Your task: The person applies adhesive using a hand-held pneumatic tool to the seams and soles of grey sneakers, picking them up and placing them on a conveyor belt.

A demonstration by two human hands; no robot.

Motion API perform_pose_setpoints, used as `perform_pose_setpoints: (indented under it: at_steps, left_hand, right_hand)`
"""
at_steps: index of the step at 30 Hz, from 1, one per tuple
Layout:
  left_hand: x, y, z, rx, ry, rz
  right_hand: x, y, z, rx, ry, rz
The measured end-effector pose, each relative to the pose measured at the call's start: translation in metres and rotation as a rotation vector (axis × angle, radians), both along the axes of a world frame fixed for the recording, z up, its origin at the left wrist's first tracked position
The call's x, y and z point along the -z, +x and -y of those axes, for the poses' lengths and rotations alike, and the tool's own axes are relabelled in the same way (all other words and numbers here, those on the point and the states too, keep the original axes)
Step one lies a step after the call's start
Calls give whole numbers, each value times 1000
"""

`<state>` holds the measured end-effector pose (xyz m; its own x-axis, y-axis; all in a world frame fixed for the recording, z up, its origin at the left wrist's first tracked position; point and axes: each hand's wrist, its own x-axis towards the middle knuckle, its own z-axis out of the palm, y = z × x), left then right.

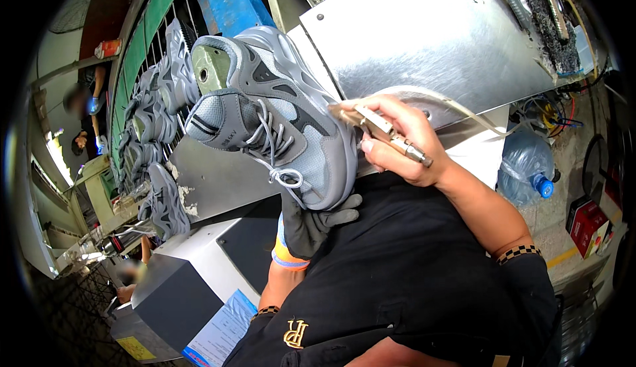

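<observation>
A grey lace-up sneaker [278,112] is held tilted in front of me, its toe toward my body. A green shoe last [211,69] with a round hole shows in its heel opening. My left hand [311,224], in a dark grey glove with an orange and blue cuff, grips the toe from below. My bare right hand [407,138] is closed round a small metal tool [391,135] with a knurled fitting. The tool's tan, blurred tip is close to the sole's side edge; whether it touches, I cannot tell. A pale hose [457,105] runs behind that hand.
Several grey sneakers [156,118] stand along a green-edged wire rack at the left. Beyond the sneaker lies a metal worktop [424,42], with dark-crusted tools [513,2] at its far right. A large water bottle [527,171] and red box [588,228] are at right. People work at far left.
</observation>
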<state>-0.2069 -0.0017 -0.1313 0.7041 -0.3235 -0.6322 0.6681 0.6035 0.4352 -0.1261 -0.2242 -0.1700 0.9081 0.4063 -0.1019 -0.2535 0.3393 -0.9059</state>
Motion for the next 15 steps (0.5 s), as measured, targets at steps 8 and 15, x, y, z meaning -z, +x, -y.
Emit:
perform_pose_setpoints:
  at_steps: [8,15]
  left_hand:
    - [2,-3,4,-19,109,-30]
    - [3,-1,2,51,109,39]
  right_hand:
    - [4,61,-28,202,-191,577]
    - [7,61,-18,103,-263,586]
